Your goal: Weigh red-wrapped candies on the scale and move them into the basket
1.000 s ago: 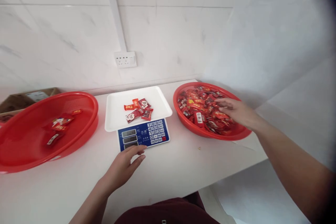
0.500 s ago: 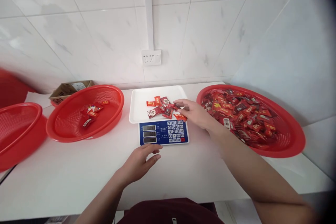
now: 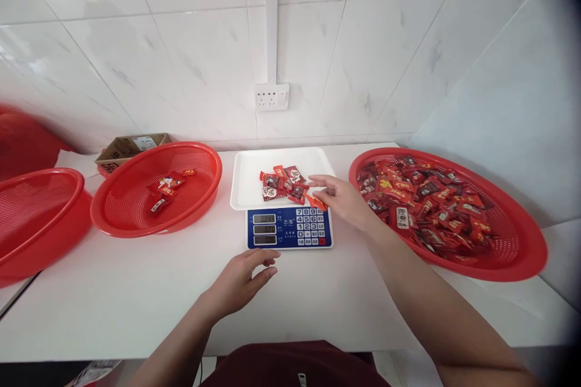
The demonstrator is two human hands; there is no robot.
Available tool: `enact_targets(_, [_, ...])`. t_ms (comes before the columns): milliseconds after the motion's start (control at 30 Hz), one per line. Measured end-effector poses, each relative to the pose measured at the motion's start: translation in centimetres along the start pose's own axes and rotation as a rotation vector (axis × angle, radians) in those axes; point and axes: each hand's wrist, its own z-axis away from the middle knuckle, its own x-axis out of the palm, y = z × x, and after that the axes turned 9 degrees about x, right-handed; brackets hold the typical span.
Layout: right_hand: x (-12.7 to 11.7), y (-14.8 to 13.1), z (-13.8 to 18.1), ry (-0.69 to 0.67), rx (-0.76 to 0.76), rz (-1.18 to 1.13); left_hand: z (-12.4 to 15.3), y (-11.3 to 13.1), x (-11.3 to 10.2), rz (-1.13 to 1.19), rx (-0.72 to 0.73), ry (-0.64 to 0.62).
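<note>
A digital scale with a blue panel [image 3: 290,230] and a white weighing tray [image 3: 242,163] stands in front of me. Several small red and dark-red wrapped candies [image 3: 273,181] lie in a loose pile on the tray. My right hand [image 3: 340,198] hovers over the tray's right edge, thumb and fingers apart, with no candy visible between them. Just below its thumb, an orange-red candy packet [image 3: 317,201] lies at the tray's front edge. My left hand [image 3: 245,278] is by the scale's front edge, fingers slightly curled and apart from the thumb, holding nothing.
To the right, a red plastic basket [image 3: 521,242] holds a heap of wrapped candies. A second red basket [image 3: 200,163] on the left contains several candies. Farther left is another red basket [image 3: 40,224]. A cardboard box [image 3: 122,148] sits behind, below a wall socket [image 3: 271,97].
A dark-red candy at my right fingertips has left them and now lies on the pile's left side. The fingers have parted. My left hand stays put; the view has shifted slightly.
</note>
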Motion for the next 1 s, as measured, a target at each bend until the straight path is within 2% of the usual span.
enact_targets(67, [0.2,1.1,2.7,0.018,0.018,-0.028,-0.2,0.2,0.4,0.055,0.000,-0.011])
enact_targets(167, [1.8,2.7,6.7,-0.023,0.039,-0.027,-0.8,0.6,1.5,0.155,0.016,-0.056])
enact_targets(300, [4.4,4.1,10.1,-0.045,0.050,-0.103,-1.6,1.3,3.1,0.235,0.051,-0.132])
enact_targets(433, [5.6,4.8,10.9,-0.022,0.064,-0.163,-2.1,1.9,4.2,0.291,0.062,-0.144])
enact_targets(633, [6.3,5.4,11.3,-0.079,0.075,-0.233,-2.1,2.2,4.7,0.327,0.049,-0.054])
enact_targets(733, [6.5,5.9,11.3,-0.112,0.055,-0.192,-2.1,2.2,4.6,0.327,0.061,-0.026])
enact_targets(833, [5.2,5.7,10.5,-0.162,-0.034,-0.048,-2.2,2.1,4.4,0.322,0.062,-0.016])
enact_targets(900, [3.2,4.6,9.4,-0.089,-0.144,0.056,-2.2,2.1,4.2,0.313,0.052,-0.005])
enact_targets(933, [1.9,3.7,8.7,0.012,-0.202,0.083,-2.3,2.1,4.1,0.308,0.050,-0.004])
enact_targets(1000, [-0.4,1.4,7.4,0.376,-0.294,0.039,-2.3,2.1,4.0,0.298,0.053,-0.014])
